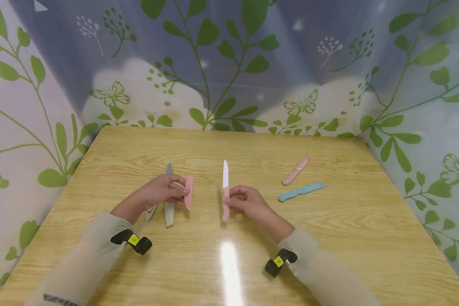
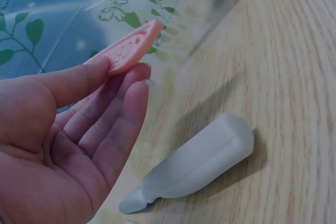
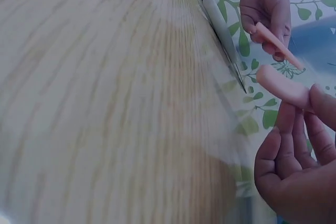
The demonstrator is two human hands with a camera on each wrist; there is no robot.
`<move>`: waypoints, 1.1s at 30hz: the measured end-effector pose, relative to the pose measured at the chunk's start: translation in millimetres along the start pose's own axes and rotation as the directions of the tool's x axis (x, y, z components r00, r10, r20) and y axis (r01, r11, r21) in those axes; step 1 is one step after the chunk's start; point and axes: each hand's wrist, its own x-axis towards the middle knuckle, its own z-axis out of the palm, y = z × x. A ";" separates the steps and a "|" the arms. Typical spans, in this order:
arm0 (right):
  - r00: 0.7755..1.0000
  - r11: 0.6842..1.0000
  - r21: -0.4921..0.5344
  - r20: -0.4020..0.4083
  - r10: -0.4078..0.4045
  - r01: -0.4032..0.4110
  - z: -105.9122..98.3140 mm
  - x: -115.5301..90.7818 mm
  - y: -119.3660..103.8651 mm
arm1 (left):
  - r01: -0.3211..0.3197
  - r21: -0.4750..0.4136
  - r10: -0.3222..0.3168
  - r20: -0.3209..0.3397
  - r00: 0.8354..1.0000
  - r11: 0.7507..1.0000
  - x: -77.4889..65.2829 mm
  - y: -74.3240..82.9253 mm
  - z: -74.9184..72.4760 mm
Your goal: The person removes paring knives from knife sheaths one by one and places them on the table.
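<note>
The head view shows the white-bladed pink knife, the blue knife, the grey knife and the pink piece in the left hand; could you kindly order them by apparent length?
Grey knife and white-bladed pink knife: too alike to rank; the held one may be nearer the camera
Blue knife
Pink piece

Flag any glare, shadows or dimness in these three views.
Head: glare streak on the table, lower in frame than the pink knife; left wrist: dimmer overall, dark shadow beside the grey knife; right wrist: also dim, darker patch low on the table.
</note>
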 end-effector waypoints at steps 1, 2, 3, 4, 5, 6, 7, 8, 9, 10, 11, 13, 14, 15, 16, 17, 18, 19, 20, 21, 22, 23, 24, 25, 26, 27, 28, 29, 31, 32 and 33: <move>1.000 1.000 -0.012 -0.001 -0.005 0.005 1.9 0.4 -0.7 | -0.003 0.010 0.003 -0.011 1.000 1.000 -0.3 0.3 0.8; 1.000 1.000 -0.023 -0.003 -0.009 0.008 3.8 0.8 -1.7 | -0.004 0.026 0.005 -0.027 1.000 1.000 -0.5 0.4 1.7; 1.000 1.000 -0.030 -0.005 -0.008 0.008 5.9 1.3 -3.1 | -0.006 0.039 0.007 -0.044 0.999 0.999 -0.7 0.3 2.5; 1.000 0.999 -0.040 -0.007 -0.007 0.007 7.9 2.1 -4.4 | -0.006 0.052 0.009 -0.062 0.998 0.999 -0.4 0.0 3.2; 1.000 0.999 -0.042 -0.006 -0.004 0.004 10.0 3.2 -5.6 | -0.005 0.066 0.010 -0.079 0.997 0.998 0.0 -0.6 3.7; 1.000 0.999 -0.046 -0.005 0.002 -0.002 12.2 4.6 -6.6 | -0.005 0.083 0.013 -0.097 0.995 0.997 0.4 -1.2 4.1; 1.000 0.999 -0.053 -0.002 0.006 -0.006 14.4 6.1 -7.8 | -0.002 0.097 0.013 -0.115 0.993 0.995 0.8 -1.9 4.2; 1.000 0.998 -0.060 0.001 0.010 -0.010 16.8 7.8 -8.9 | 0.003 0.114 0.012 -0.130 0.991 0.993 1.3 -2.7 4.3; 1.000 0.997 -0.076 0.002 0.012 -0.012 19.2 9.3 -10.0 | 0.005 0.125 0.013 -0.141 0.990 0.992 1.8 -3.6 4.2; 1.000 0.996 -0.093 0.004 0.015 -0.015 21.8 10.9 -11.0 | 0.009 0.143 0.013 -0.152 0.988 0.990 2.3 -4.3 4.1; 1.000 0.994 -0.110 0.008 0.019 -0.018 24.3 12.5 -11.8 | 0.012 0.160 0.014 -0.160 0.987 0.987 2.6 -4.9 4.0; 1.000 0.988 -0.151 0.012 0.029 -0.027 29.1 14.8 -13.5 | 0.014 0.194 0.020 -0.173 0.985 0.981 3.2 -5.4 4.1; 0.999 0.984 -0.173 0.013 0.033 -0.031 31.3 15.9 -13.9 | 0.012 0.214 0.026 -0.176 0.984 0.977 3.6 -5.7 4.1; 0.999 0.981 -0.192 0.016 0.039 -0.035 33.2 16.9 -14.2 | 0.012 0.232 0.031 -0.179 0.983 0.973 3.9 -5.6 4.3; 0.999 0.978 -0.205 0.019 0.045 -0.040 34.9 18.0 -14.0 | 0.014 0.250 0.034 -0.183 0.983 0.968 4.0 -4.9 4.5; 0.999 0.974 -0.221 0.021 0.047 -0.042 36.2 19.0 -13.3 | 0.018 0.266 0.034 -0.188 0.982 0.964 4.1 -4.3 4.9; 0.998 0.971 -0.236 0.020 0.053 -0.047 37.4 19.9 -13.1 | 0.022 0.287 0.034 -0.190 0.981 0.958 4.2 -3.8 5.2; 0.998 0.967 -0.252 0.020 0.056 -0.049 38.4 20.7 -12.9 | 0.029 0.304 0.032 -0.194 0.981 0.952 4.2 -3.6 5.3; 0.998 0.964 -0.260 0.020 0.057 -0.050 39.3 21.6 -12.7 | 0.043 0.315 0.022 -0.199 0.980 0.948 4.1 -3.0 5.7; 0.998 0.962 -0.267 0.019 0.060 -0.052 40.2 22.2 -12.8 | 0.058 0.328 0.011 -0.204 0.979 0.943 3.9 -2.5 6.0; 0.998 0.959 -0.278 0.014 0.062 -0.055 41.1 22.7 -13.2 | 0.073 0.340 0.000 -0.210 0.978 0.938 4.0 -2.2 6.2; 0.998 0.957 -0.286 0.010 0.064 -0.058 42.1 23.4 -13.6 | 0.089 0.354 -0.011 -0.215 0.977 0.931 4.1 -2.2 6.4; 0.998 0.954 -0.292 0.005 0.068 -0.064 43.0 23.8 -14.5 | 0.102 0.369 -0.022 -0.217 0.976 0.924 4.1 -2.0 6.5; 0.998 0.953 -0.297 0.002 0.065 -0.062 44.0 24.4 -14.9 | 0.111 0.381 -0.028 -0.218 0.975 0.918 4.0 -1.8 6.5; 0.998 0.952 -0.301 -0.003 0.066 -0.064 45.0 25.0 -15.1 | 0.124 0.397 -0.036 -0.223 0.974 0.910 4.0 -1.6 6.6; 0.998 0.950 -0.306 -0.007 0.068 -0.067 46.2 25.5 -15.5 | 0.131 0.414 -0.038 -0.226 0.973 0.901 4.0 -1.6 6.6; 0.998 0.948 -0.310 -0.012 0.069 -0.069 47.4 26.2 -15.4 | 0.139 0.426 -0.042 -0.230 0.972 0.894 3.8 -1.4 6.7; 0.998 0.948 -0.311 -0.013 0.067 -0.068 48.6 26.6 -15.2 | 0.146 0.438 -0.045 -0.231 0.972 0.887 3.6 -1.3 6.8; 0.998 0.947 -0.315 -0.016 0.068 -0.070 50.9 27.8 -14.2 | 0.154 0.452 -0.051 -0.232 0.971 0.878 3.2 -1.5 6.9; 0.997 0.947 -0.314 -0.016 0.072 -0.073 52.2 28.4 -13.6 | 0.161 0.453 -0.057 -0.234 0.970 0.877 3.2 -1.5 7.2; 0.997 0.947 -0.311 -0.015 0.073 -0.074 53.4 28.9 -12.9 | 0.164 0.455 -0.060 -0.234 0.970 0.875 3.1 -1.4 7.4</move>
